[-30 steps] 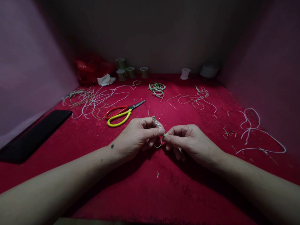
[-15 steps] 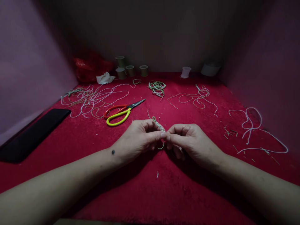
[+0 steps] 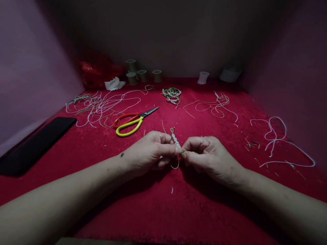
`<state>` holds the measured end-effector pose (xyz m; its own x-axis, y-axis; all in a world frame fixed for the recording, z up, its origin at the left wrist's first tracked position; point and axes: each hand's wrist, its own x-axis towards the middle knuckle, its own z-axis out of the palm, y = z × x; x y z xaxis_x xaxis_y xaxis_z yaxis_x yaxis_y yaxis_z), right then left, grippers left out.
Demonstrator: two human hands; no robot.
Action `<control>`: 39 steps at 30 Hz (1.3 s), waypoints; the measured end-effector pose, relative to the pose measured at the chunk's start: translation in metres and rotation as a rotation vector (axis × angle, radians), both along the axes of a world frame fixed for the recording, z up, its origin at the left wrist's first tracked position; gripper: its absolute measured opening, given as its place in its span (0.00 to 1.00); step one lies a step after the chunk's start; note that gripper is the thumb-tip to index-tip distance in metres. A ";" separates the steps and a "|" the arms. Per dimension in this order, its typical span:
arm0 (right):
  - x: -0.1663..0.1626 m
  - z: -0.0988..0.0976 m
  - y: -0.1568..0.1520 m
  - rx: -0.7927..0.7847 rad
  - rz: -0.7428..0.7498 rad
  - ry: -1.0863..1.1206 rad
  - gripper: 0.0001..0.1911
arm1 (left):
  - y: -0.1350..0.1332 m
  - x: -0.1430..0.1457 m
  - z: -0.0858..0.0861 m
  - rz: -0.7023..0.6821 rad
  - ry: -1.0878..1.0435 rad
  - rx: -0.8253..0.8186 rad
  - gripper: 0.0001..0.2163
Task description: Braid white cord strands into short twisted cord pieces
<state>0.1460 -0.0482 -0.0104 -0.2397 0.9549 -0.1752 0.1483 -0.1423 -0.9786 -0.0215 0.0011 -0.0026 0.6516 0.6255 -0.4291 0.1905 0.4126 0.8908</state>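
Note:
Between my hands is a short braided cord (image 3: 175, 139), green and white, with a small green loop at its upper end. My left hand (image 3: 161, 149) pinches the lower part of the braid between thumb and fingers. Close against it, my right hand (image 3: 203, 153) has thumb and forefinger pinched on the green cord at the braid's lower end. A thin green cord end curls below the fingertips. The exact knot at the pinch is hidden by my fingers. Scissors (image 3: 135, 121) with one red and one yellow handle lie beyond my left hand.
On the red cloth lie tangled cords (image 3: 102, 105) at left, a knotted cord bundle (image 3: 171, 95) behind my hands, and white cord (image 3: 274, 139) with clippings at right. A black phone-like slab (image 3: 38, 146) lies far left. Thread spools (image 3: 142, 76) stand along the back.
The braid has turned more upright, showing its loop more clearly. My right fingertips have shifted slightly, and green cord now shows at the pinch.

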 end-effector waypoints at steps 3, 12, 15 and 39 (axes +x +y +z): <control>0.000 0.000 0.001 -0.003 0.001 0.002 0.04 | 0.003 -0.002 -0.002 -0.011 -0.017 -0.018 0.11; 0.002 0.000 0.006 -0.087 0.000 0.034 0.06 | 0.007 -0.005 -0.005 0.048 -0.030 0.025 0.10; 0.002 0.000 0.006 -0.092 0.011 0.037 0.07 | 0.008 -0.005 -0.005 0.076 -0.052 0.017 0.11; 0.001 0.000 0.005 -0.106 -0.004 0.030 0.05 | 0.001 -0.003 -0.002 0.033 -0.024 0.081 0.04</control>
